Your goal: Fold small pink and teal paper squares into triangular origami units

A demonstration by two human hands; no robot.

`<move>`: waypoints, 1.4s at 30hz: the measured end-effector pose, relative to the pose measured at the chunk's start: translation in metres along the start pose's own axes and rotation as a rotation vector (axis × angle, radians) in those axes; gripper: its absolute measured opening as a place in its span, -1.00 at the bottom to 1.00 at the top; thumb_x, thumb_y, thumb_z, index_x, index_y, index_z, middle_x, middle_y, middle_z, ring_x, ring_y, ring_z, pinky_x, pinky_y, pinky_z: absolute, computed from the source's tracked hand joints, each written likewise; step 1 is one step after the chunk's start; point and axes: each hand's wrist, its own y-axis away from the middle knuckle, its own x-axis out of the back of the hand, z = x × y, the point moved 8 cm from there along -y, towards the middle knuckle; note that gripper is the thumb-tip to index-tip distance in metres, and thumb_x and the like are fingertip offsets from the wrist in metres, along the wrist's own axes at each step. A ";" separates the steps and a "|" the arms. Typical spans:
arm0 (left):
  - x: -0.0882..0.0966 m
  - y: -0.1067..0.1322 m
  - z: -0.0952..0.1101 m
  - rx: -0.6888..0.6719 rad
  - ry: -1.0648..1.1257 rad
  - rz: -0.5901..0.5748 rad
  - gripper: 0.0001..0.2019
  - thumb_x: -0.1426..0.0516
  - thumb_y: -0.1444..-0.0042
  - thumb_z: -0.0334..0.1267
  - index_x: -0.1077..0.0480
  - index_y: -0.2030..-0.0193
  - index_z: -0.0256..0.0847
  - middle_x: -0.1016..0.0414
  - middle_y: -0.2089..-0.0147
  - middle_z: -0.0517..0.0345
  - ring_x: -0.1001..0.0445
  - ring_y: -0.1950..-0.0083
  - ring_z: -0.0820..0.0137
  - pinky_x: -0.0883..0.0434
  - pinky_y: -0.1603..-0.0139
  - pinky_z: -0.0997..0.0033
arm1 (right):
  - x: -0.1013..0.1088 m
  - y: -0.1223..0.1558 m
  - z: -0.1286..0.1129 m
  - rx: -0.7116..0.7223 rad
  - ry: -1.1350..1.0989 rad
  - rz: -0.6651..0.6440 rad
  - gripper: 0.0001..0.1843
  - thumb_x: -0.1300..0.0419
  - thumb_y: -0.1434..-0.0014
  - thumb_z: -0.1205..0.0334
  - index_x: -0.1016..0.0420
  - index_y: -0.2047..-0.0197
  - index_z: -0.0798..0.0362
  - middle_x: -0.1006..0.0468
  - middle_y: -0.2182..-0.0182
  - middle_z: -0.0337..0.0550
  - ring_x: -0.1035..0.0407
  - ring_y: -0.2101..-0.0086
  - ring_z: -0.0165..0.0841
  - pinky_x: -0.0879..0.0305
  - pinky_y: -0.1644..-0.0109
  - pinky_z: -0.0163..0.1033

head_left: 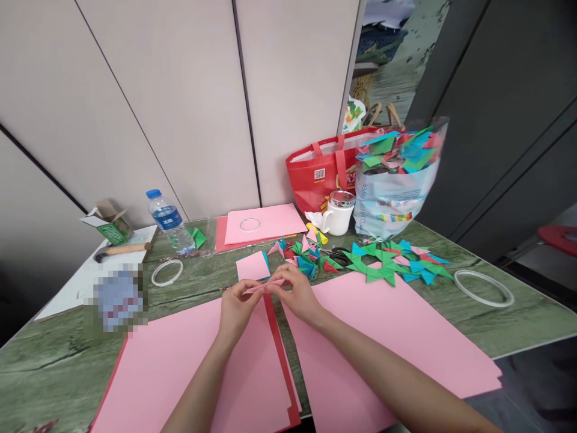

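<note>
The person's left hand [238, 302] and right hand [295, 293] together pinch a small pink paper strip [276, 282] above the green-patterned worktop's [536, 325] middle—apparently part-folded—with a pink paper square [251, 266] flat beyond and a spiky green paper ring [387, 260] assembled near the back-right corner.

Both hands [237, 305] [298, 296] pinch close together, forearms [202, 373] angled inward.

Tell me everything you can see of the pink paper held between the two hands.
A small, narrow piece of pink paper, apparently folded, pinched by the left hand and right hand. It runs roughly sideways, its right end higher in the picture, on the near side of the small pink square. Fingers cover parts, so the exact folds cannot be told.
</note>
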 end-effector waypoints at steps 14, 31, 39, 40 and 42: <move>-0.009 0.003 -0.018 0.256 0.182 -0.108 -0.76 -0.28 0.23 -0.19 -0.45 0.43 -0.33 -0.54 0.51 0.07 -0.50 0.50 0.36 -0.47 0.39 0.37 | -0.006 -0.001 0.029 -0.306 -0.418 -0.022 -0.67 -0.30 0.19 0.09 -0.36 0.41 0.11 -0.37 0.67 -0.35 -0.27 0.65 -0.49 -0.28 0.54 -0.34; -0.019 0.008 -0.011 0.202 0.187 -0.173 -0.80 -0.24 0.15 -0.19 -0.51 0.42 -0.29 -0.56 0.45 0.05 -0.50 0.43 0.33 -0.46 0.34 0.34 | -0.003 -0.003 0.000 0.021 -0.110 -0.050 -0.81 -0.17 -0.03 0.15 -0.53 0.31 0.01 -0.38 0.14 -0.08 -0.33 0.19 -0.33 -0.31 0.24 -0.27; -0.016 0.005 -0.009 0.144 0.232 -0.167 -0.80 -0.20 0.10 -0.18 -0.53 0.37 -0.25 -0.56 0.31 0.05 -0.49 0.29 0.28 -0.46 0.24 0.28 | -0.008 0.001 -0.013 0.209 0.022 -0.121 -0.77 -0.17 -0.06 0.18 -0.50 0.17 -0.03 -0.48 0.25 -0.09 -0.37 0.23 -0.31 -0.32 0.19 -0.22; -0.014 0.004 -0.009 0.134 0.220 -0.155 -0.81 -0.21 0.11 -0.18 -0.52 0.39 -0.26 -0.55 0.32 0.05 -0.48 0.29 0.29 -0.45 0.23 0.29 | -0.008 0.001 -0.015 0.232 0.032 -0.114 -0.77 -0.15 -0.08 0.19 -0.50 0.17 -0.02 -0.48 0.24 -0.09 -0.38 0.23 -0.31 -0.32 0.18 -0.22; -0.007 0.002 -0.008 0.097 0.164 -0.082 -0.83 -0.23 0.15 -0.21 -0.51 0.42 -0.26 -0.53 0.36 0.07 -0.47 0.29 0.31 -0.44 0.21 0.33 | -0.008 0.003 -0.016 0.256 0.050 -0.097 -0.77 -0.13 -0.10 0.20 -0.49 0.17 -0.01 -0.50 0.26 -0.09 -0.39 0.24 -0.31 -0.32 0.17 -0.21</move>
